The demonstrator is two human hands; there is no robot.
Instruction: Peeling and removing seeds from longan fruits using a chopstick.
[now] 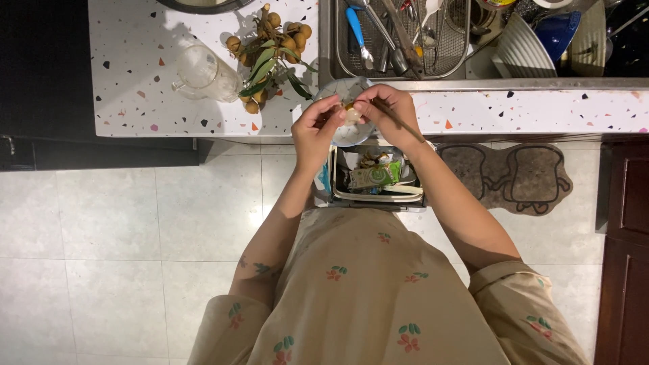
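Note:
My left hand (315,126) and my right hand (385,112) meet over a small pale bowl (338,90) at the counter's front edge. Together their fingertips pinch a small round pale fruit (351,115), partly peeled. My right hand also carries a thin stick-like tool (400,124) that slants back toward my wrist. A bunch of brown round fruits with green leaves (268,55) lies on the speckled white counter (135,88) to the left of my hands. Directly below my hands stands a small bin (376,177) holding scraps and wrappers.
A clear glass jug (203,73) lies on its side left of the fruit bunch. A sink with a wire rack of utensils (399,37) and stacked dishes (541,37) sits behind. A patterned floor mat (514,177) lies on the pale tiles; a dark cabinet (625,230) is at right.

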